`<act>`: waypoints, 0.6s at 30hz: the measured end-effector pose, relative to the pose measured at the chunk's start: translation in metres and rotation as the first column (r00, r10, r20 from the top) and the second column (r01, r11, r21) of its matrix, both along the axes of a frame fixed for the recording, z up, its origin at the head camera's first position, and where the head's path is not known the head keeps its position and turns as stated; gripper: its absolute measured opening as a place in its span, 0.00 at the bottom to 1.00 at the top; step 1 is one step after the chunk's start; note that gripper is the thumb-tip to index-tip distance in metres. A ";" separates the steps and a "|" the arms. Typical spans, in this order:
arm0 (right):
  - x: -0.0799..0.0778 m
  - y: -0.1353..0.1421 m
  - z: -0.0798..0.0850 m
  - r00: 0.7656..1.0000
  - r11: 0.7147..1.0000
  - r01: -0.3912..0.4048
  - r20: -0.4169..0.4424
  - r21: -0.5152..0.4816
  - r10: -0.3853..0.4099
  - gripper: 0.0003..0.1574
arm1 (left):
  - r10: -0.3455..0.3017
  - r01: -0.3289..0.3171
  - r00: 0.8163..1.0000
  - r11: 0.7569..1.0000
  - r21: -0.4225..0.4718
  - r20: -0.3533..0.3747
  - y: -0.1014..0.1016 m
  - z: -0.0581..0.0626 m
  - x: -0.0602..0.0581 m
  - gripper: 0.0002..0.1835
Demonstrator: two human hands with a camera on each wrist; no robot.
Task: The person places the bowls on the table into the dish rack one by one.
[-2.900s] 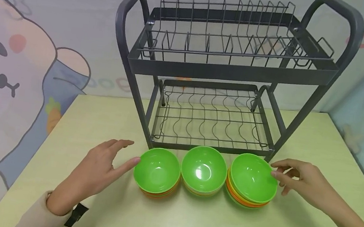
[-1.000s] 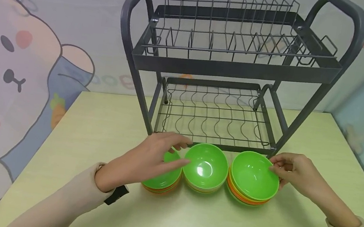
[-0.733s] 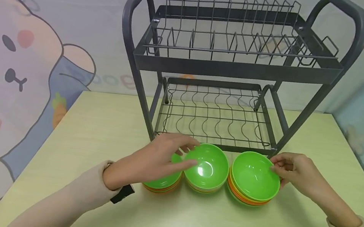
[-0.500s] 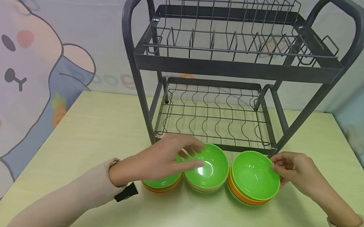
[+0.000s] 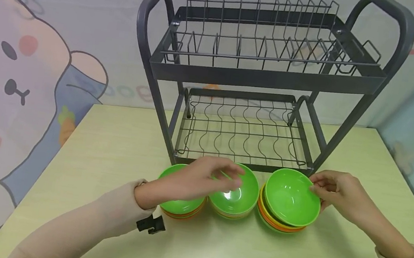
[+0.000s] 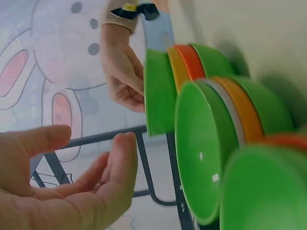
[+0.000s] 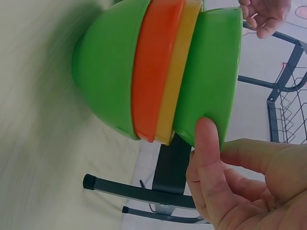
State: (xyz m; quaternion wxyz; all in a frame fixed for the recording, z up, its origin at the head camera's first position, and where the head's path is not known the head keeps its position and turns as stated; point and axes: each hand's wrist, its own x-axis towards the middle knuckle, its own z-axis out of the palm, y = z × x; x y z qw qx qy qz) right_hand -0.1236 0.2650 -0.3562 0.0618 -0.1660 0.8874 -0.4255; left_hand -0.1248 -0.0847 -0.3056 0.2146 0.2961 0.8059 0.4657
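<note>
Three short stacks of bowls stand in a row on the table. At the right stack, my right hand pinches the rim of the top green bowl between thumb and fingers. That bowl is tilted and partly raised from the yellow bowl below; an orange bowl and another green bowl sit underneath. My left hand hovers, fingers loosely bent and holding nothing, over the left green bowl and the middle green bowl, partly hiding both.
Behind the bowls stands a dark two-tier dish rack, its lower wire shelf close to the stacks. A patterned cloth hangs behind the pale table.
My left hand has moved right, from beside the left stack to over the middle one. My right hand has taken the top green bowl's rim and lifted it slightly off its stack.
</note>
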 end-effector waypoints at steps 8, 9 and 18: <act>0.003 -0.002 0.010 0.998 1.000 -0.014 -0.056 -0.005 0.014 0.10 | 0.006 -0.042 0.956 0.992 0.117 0.293 0.010 0.004 0.001 0.27; 0.004 -0.002 0.011 0.998 1.000 -0.015 -0.060 -0.003 0.014 0.10 | 0.005 -0.048 0.948 0.991 0.126 0.318 0.012 0.004 0.001 0.28; 0.006 -0.007 0.023 0.996 1.000 -0.017 -0.086 -0.012 0.016 0.11 | 0.016 -0.111 0.873 0.980 0.165 0.488 0.031 -0.002 0.002 0.31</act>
